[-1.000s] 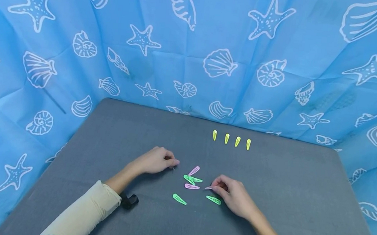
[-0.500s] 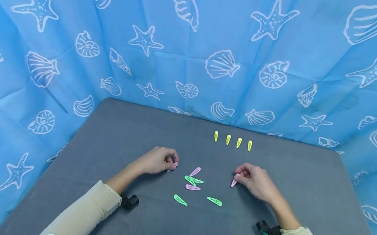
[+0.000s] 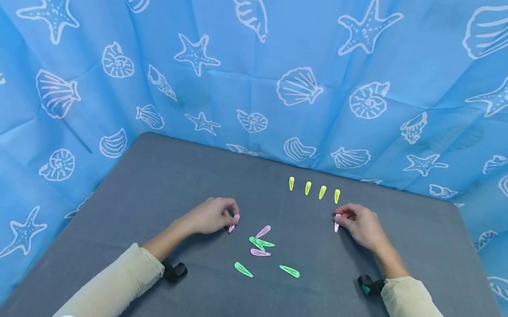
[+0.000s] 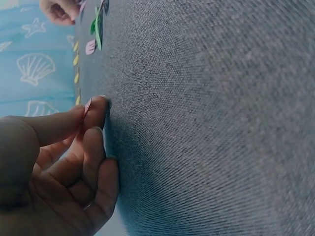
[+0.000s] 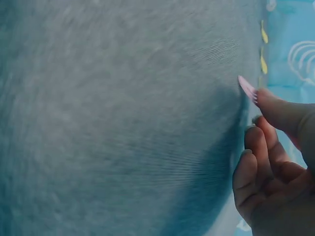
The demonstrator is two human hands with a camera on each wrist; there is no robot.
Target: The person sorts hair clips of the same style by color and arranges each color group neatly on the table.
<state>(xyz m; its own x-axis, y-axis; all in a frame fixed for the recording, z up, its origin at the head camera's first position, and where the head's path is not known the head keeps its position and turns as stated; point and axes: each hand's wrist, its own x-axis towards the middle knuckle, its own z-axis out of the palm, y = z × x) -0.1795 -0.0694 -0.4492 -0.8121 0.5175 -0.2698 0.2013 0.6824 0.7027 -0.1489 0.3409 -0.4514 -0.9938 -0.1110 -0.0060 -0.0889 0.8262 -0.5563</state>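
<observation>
My left hand point(image 3: 212, 217) pinches a pink snap hair clip point(image 3: 234, 222) between thumb and forefinger, left of the loose clips. In the left wrist view only the edge of that clip point(image 4: 87, 107) shows. Over on the right, my right hand point(image 3: 361, 226) grips another pink hair clip point(image 3: 337, 223) by its upper end, just in front of the rightmost yellow clip point(image 3: 336, 196). The right wrist view has this clip point(image 5: 247, 89) jutting out past the thumb, its narrow end towards the cloth. Between the hands lie two pink clips point(image 3: 260, 253) and crossed green clips point(image 3: 261, 242).
Two more green clips, one left point(image 3: 243, 269) and one right point(image 3: 289, 271), lie nearer the front. Several yellow clips point(image 3: 308, 188) form a row near the far edge of the grey table point(image 3: 179, 171). A blue shell-print curtain point(image 3: 250, 97) hangs behind and at the sides.
The right hand has carried its pink clip from beside the pile to the right and away, up to the yellow row. The left hand has turned its clip more upright, staying nearly in place.
</observation>
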